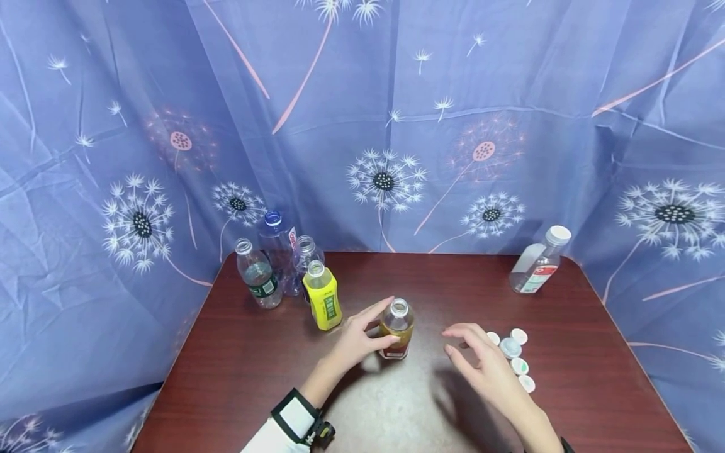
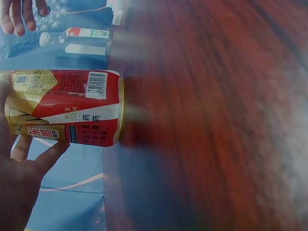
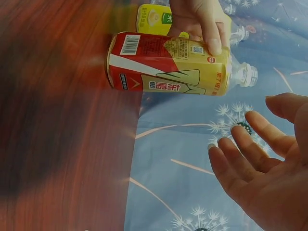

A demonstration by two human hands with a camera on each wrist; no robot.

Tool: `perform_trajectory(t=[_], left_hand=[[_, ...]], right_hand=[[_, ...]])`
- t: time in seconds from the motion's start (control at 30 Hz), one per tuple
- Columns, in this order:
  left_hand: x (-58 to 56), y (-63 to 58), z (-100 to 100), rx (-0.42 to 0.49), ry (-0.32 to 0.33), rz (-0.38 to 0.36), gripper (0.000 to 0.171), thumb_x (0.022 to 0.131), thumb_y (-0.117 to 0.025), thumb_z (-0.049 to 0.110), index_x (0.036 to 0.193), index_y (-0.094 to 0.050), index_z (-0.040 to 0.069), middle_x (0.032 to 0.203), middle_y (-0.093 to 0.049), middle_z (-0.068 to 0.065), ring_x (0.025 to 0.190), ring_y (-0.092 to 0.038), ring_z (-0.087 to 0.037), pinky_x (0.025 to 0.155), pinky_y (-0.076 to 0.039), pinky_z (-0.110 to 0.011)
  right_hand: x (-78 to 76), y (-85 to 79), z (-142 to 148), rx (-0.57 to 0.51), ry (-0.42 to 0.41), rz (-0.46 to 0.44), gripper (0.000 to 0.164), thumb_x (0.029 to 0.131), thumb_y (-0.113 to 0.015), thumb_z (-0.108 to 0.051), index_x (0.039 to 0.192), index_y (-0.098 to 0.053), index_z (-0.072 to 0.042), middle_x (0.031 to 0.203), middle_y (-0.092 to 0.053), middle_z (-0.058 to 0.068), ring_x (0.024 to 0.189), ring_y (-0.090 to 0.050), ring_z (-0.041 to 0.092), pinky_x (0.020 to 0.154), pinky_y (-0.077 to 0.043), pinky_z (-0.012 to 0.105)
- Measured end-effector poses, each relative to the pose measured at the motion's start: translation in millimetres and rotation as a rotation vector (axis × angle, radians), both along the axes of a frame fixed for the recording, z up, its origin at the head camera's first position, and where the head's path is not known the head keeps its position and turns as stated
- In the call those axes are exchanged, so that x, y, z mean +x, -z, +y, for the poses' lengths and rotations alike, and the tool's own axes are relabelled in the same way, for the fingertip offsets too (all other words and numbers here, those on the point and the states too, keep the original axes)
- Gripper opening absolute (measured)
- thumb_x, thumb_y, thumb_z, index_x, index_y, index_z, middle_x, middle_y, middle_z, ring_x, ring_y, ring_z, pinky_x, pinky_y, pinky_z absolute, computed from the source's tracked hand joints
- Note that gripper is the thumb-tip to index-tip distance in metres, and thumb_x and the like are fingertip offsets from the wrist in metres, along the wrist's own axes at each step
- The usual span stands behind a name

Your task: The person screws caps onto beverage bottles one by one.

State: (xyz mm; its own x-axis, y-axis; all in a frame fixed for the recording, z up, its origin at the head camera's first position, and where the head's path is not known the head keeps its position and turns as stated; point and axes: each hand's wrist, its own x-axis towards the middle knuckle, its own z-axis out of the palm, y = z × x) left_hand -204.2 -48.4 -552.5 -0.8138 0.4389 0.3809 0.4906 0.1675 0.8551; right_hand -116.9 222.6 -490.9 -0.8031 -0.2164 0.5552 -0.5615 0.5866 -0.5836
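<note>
One bump from my spread-fingered right hand (image 1: 481, 363) could tip the uncapped red-and-gold drink bottle (image 3: 163, 67) my left hand (image 1: 357, 335) pinches.

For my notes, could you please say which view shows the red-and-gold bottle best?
The right wrist view, showing the bottle from base to uncapped mouth. The left wrist view cuts off the neck; the head view shows it small, from above.

Tabletop (image 1: 391, 412) glare pale, shadows soft; wrist views dimmer.

The left wrist view's edge cuts off the red-and-gold bottle (image 2: 72, 108) (its upper end).
</note>
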Motion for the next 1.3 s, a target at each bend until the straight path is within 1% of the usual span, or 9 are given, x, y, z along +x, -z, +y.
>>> perform_trajectory(t=[0.17, 0.3, 0.4, 0.6, 0.8, 1.0, 1.1, 1.17, 1.3], left_hand=[[-3.1, 1.6, 3.8, -0.003, -0.004, 0.035, 0.077, 0.087, -0.086, 0.010, 0.155, -0.049, 0.011, 0.154, -0.054, -0.009, 0.137, -0.055, -0.027, 0.105, -0.055, -0.038], [-1.8, 3.3, 3.2, -0.012, -0.008, 0.017, 0.079, 0.087, -0.086, 0.011, 0.156, -0.049, 0.013, 0.155, -0.053, -0.007, 0.138, -0.054, -0.025, 0.106, -0.055, -0.039], [-0.8, 5.3, 3.7, -0.018, -0.015, 0.015, 0.079, 0.085, -0.086, 0.011, 0.155, -0.050, 0.013, 0.156, -0.052, -0.006, 0.140, -0.052, -0.026, 0.109, -0.052, -0.041], [0.5, 7.3, 6.4, 0.009, -0.036, 0.010, 0.080, 0.082, -0.088, 0.007, 0.153, -0.052, 0.010, 0.151, -0.057, -0.010, 0.134, -0.056, -0.028, 0.105, -0.055, -0.047], [1.0, 7.4, 8.5, 0.027, -0.012, -0.014, 0.079, 0.085, -0.087, 0.009, 0.155, -0.049, 0.009, 0.152, -0.055, -0.010, 0.135, -0.055, -0.027, 0.107, -0.054, -0.044], [4.6, 7.6, 9.2, 0.034, -0.032, -0.073, 0.077, 0.086, -0.087, 0.017, 0.155, -0.051, 0.018, 0.146, -0.058, -0.006, 0.134, -0.056, -0.024, 0.108, -0.053, -0.042], [5.5, 8.4, 9.9, 0.042, -0.036, -0.060, 0.077, 0.087, -0.087, 0.016, 0.155, -0.051, 0.021, 0.142, -0.061, -0.007, 0.132, -0.058, -0.024, 0.107, -0.054, -0.044], [5.2, 9.4, 10.9, 0.048, -0.040, -0.052, 0.076, 0.087, -0.087, 0.016, 0.154, -0.051, 0.021, 0.140, -0.062, -0.007, 0.131, -0.058, -0.024, 0.106, -0.054, -0.043], [3.8, 8.1, 13.4, 0.056, -0.042, -0.056, 0.076, 0.087, -0.087, 0.017, 0.154, -0.052, 0.021, 0.141, -0.062, -0.004, 0.131, -0.058, -0.022, 0.106, -0.055, -0.041]], right_hand=[[-0.3, -1.3, 1.4, -0.023, -0.009, -0.009, 0.034, 0.084, -0.077, 0.009, 0.113, -0.071, -0.007, 0.112, -0.069, 0.001, 0.096, -0.064, 0.008, 0.082, -0.053, 0.013], [0.8, 2.2, 6.1, -0.015, 0.003, -0.001, 0.035, 0.084, -0.076, 0.011, 0.113, -0.071, -0.008, 0.110, -0.069, 0.002, 0.096, -0.063, 0.008, 0.081, -0.053, 0.011], [3.0, 5.9, 13.1, 0.011, 0.028, 0.009, 0.034, 0.083, -0.075, 0.014, 0.111, -0.071, -0.006, 0.106, -0.069, 0.003, 0.090, -0.062, 0.004, 0.074, -0.054, 0.012], [8.0, 8.0, 34.8, 0.154, 0.188, -0.015, 0.029, 0.080, -0.079, 0.010, 0.100, -0.072, -0.009, 0.090, -0.068, -0.003, 0.075, -0.060, 0.002, 0.061, -0.052, 0.020], [16.7, 8.0, 60.3, 0.301, 0.353, -0.200, 0.023, 0.081, -0.081, 0.000, 0.098, -0.071, -0.013, 0.087, -0.069, -0.001, 0.077, -0.069, 0.022, 0.063, -0.056, 0.042], [24.3, 15.9, 79.2, 0.408, 0.412, -0.457, 0.025, 0.085, -0.078, -0.010, 0.106, -0.066, -0.005, 0.097, -0.063, 0.021, 0.076, -0.067, 0.044, 0.059, -0.054, 0.062], [24.6, 22.6, 84.8, 0.457, 0.413, -0.607, 0.027, 0.088, -0.078, -0.016, 0.105, -0.061, -0.005, 0.100, -0.059, 0.027, 0.076, -0.065, 0.052, 0.058, -0.054, 0.064], [24.7, 27.0, 87.5, 0.475, 0.409, -0.674, 0.028, 0.088, -0.080, -0.018, 0.101, -0.058, -0.006, 0.098, -0.056, 0.026, 0.076, -0.065, 0.051, 0.058, -0.054, 0.063], [24.1, 33.1, 90.8, 0.480, 0.421, -0.696, 0.032, 0.086, -0.083, -0.018, 0.097, -0.055, -0.008, 0.090, -0.053, 0.020, 0.074, -0.064, 0.048, 0.055, -0.052, 0.060]])
